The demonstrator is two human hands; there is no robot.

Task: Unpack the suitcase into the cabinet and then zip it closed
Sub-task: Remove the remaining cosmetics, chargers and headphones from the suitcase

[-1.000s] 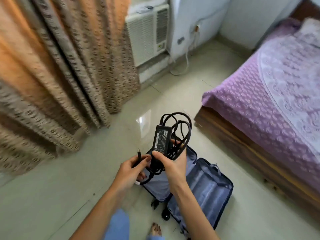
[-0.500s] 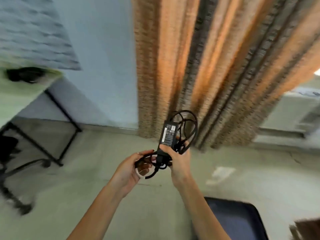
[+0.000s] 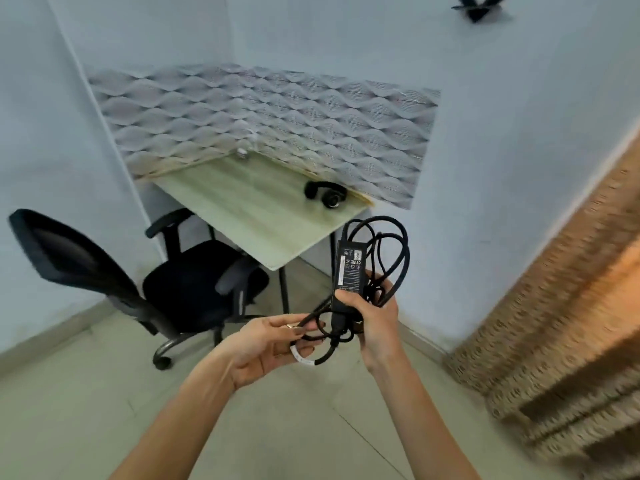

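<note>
My right hand point(image 3: 375, 317) grips the power adapter point(image 3: 348, 271) upright at centre view. My left hand point(image 3: 273, 341) pinches its trailing cord point(image 3: 406, 247). I should gather that slack so nothing snags. No cabinet shows. The desk point(image 3: 249, 209) is at eleven o'clock, the chair point(image 3: 194, 285) at nine and the curtain point(image 3: 571, 323) at three.

A pale wooden desk point(image 3: 242, 209) stood where two light blue walls point(image 3: 502, 150) met, under a wave-patterned panel point(image 3: 277, 109). A black office chair point(image 3: 194, 275) sat beside it on the tiled floor point(image 3: 86, 393), a brown curtain point(image 3: 571, 323) at right.
</note>
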